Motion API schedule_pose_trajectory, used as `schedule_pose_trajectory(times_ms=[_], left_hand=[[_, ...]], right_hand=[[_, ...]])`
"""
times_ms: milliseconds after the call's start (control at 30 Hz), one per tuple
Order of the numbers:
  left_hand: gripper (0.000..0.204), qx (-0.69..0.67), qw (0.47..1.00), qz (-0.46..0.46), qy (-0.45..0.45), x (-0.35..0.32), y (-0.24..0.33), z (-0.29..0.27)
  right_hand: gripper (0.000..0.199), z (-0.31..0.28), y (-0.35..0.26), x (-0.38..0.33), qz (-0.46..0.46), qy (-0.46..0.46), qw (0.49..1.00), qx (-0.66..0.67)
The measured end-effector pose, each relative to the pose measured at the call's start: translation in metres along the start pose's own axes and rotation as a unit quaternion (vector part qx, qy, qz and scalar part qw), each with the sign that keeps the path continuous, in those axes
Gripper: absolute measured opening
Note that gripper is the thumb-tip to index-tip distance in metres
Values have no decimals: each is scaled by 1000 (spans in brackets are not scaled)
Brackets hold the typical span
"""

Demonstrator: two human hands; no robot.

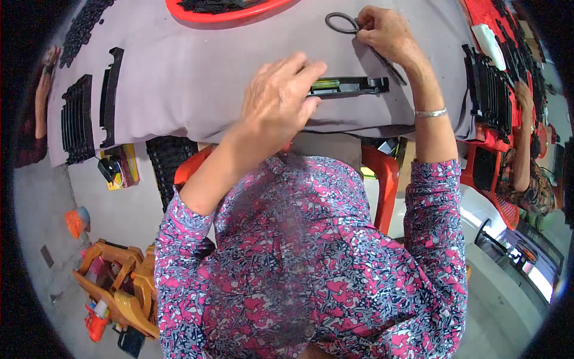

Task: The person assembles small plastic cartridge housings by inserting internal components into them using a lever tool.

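My left hand [278, 99] is at the near edge of the cloth-covered table, its thumb and index finger on either side of the left end of a long black plastic part [359, 87]. A yellow-green piece [326, 84] lies in the part's channel, and my fingers hide the rest of that end. Farther out to the right, my right hand [388, 33] is closed on a dark looped tool. Its loop [342, 23] sticks out to the left of my fingers, and a thin dark length shows below them. The exact kind of tool is unclear.
A red tray [233, 18] of black pieces stands at the far edge. Rows of long black parts lie left [76, 119] and right [487, 93], with a heap of small black pieces [81, 33] far left. Other people's arms show at both sides. A red chair [382, 179] surrounds me.
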State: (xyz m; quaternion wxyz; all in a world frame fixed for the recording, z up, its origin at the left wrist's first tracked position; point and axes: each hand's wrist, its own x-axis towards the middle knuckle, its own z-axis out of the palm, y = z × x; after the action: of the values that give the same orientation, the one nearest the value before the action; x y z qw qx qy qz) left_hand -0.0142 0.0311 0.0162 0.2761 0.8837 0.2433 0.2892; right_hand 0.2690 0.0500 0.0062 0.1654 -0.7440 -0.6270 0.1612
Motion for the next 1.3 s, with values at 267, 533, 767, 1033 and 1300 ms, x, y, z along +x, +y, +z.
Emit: schedule_pose_trajectory(times_ms=[267, 533, 767, 1033, 1300], left_hand=[[33, 7, 1000, 3, -5, -3, -9, 9], [34, 26, 999, 20, 24, -4, -10, 13], [34, 25, 999, 28, 34, -6, -11, 12], [41, 3, 998, 36, 51, -5, -12, 15], [40, 18, 999, 15, 39, -6, -11, 14]], right_hand=[[15, -9, 9, -12, -62, -5, 989, 133], [23, -13, -2, -29, -125, 10, 958, 258], [17, -35, -60, -49, -104, 129, 860, 483], [39, -22, -93, -66, -139, -46, 594, 791], [48, -10, -91, -74, -140, -17, 630, 763]])
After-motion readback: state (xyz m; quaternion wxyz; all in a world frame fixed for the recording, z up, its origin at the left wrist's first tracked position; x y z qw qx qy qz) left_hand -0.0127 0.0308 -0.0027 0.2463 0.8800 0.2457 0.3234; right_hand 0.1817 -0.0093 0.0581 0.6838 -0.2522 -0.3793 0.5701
